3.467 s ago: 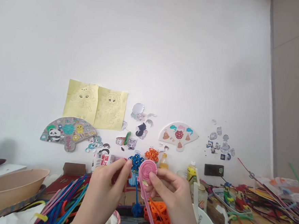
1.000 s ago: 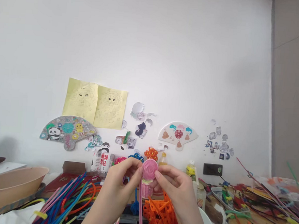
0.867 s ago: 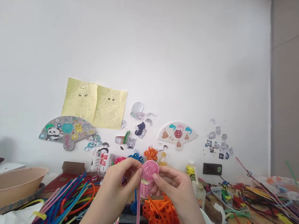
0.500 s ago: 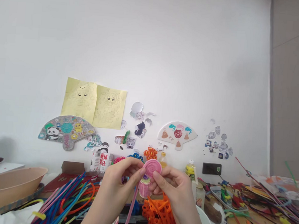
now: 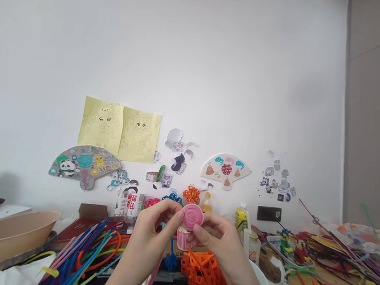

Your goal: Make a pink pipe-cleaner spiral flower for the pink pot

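Note:
A flat pink spiral disc of coiled pipe cleaner (image 5: 192, 217) is held up between both hands. My left hand (image 5: 157, 233) pinches its left edge with thumb and index finger. At its lower right edge, the thumb and fingers of my right hand (image 5: 217, 240) are closed on it. Just behind the disc stands a pink striped cup (image 5: 183, 239) with a pale rim, partly hidden by my right fingers. Below my hands lies a heap of orange pipe cleaner pieces (image 5: 202, 269). A small blue fuzzy piece (image 5: 171, 262) is beside that heap.
Bundled coloured pipe cleaners (image 5: 87, 257) lie at left beside a tan basin (image 5: 14, 234). Behind the hands are fuzzy orange flowers (image 5: 191, 195) and a yellow bottle (image 5: 241, 215). A glass jar (image 5: 253, 247) and a tray with small figures (image 5: 272, 242) stand at right.
The pink strand that hung below my left hand has swung leftward and is mostly hidden by my forearm. Both hands still grip the disc, which has shifted slightly left.

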Motion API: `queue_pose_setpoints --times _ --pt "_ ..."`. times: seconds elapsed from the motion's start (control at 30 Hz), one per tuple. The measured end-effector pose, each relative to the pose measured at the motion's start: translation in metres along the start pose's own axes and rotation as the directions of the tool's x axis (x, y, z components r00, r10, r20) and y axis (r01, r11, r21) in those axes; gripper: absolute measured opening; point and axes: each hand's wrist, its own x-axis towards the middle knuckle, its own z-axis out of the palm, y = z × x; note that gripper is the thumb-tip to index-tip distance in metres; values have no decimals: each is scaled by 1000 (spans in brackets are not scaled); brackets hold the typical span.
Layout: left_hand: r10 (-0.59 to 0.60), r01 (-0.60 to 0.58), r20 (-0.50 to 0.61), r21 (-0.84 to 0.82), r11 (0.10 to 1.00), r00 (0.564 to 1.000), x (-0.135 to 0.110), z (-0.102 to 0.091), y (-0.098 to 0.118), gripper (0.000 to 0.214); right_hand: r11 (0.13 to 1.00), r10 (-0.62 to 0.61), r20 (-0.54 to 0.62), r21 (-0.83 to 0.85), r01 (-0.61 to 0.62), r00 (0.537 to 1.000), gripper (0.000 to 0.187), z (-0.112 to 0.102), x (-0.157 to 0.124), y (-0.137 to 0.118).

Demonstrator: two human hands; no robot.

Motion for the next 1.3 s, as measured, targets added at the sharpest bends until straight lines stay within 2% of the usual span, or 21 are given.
queue_pose_setpoints --times 0.13,0.37,0.53,0.7,0.87,0.97,1.13,1.3 --pt "11 -21 63 152 988 998 -3 -3 1 28 997 -49 -51 -57 46 998 29 -10 -6 -12" --pt "-4 -51 214 250 967 977 -8 -7 8 21 983 -39 -64 -180 27 997 23 -10 -9 -19" --pt "-70 -1 240 282 959 968 -7 -4 8 22 979 -17 -29 -204 11 999 26 -10 -9 -18" --pt "-40 -35 247 292 956 968 -5 -2 6 16 981 -10 -38 -193 2 999 29 -7 -9 -15" --pt "-65 -10 244 293 956 968 -7 -3 7 15 984 17 -38 -175 -23 999 30 -7 -9 -12" --pt "-104 23 246 309 951 964 -7 -5 6 16 967 -2 -25 -255 -5 1000 27 -8 -10 -14" --pt "-139 54 244 326 944 960 -7 -9 7 17 892 -40 -20 -452 26 999 22 -7 -12 -18" --pt "-189 93 221 384 919 957 -14 -13 13 20 883 9 30 -470 6 1000 27 -6 -12 -15"
